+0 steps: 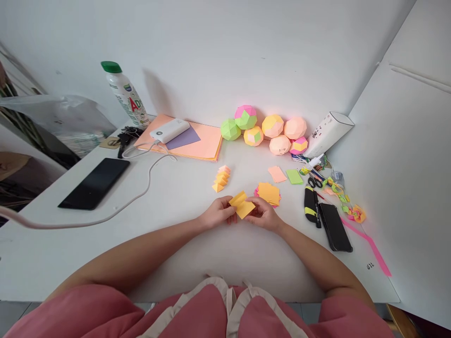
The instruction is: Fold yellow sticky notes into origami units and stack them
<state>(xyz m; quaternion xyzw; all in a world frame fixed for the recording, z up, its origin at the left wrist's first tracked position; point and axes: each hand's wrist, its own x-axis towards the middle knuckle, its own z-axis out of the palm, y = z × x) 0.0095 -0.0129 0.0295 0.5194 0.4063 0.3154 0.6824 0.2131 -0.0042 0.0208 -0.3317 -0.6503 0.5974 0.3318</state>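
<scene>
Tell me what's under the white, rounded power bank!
A purple paper sheet, lying on larger peach and orange paper sheets, peeks out beneath the white, rounded power bank. What the power bank directly covers can't be seen.

Both hands (217, 213) hold a creased yellow sheet (242, 206). Beyond it, folded pieces (221, 178) lie left; a paper stack (268, 194) lies right.

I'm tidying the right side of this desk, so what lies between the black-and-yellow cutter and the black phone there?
In the head view, a black marker lies between the cutter and the phone.
</scene>
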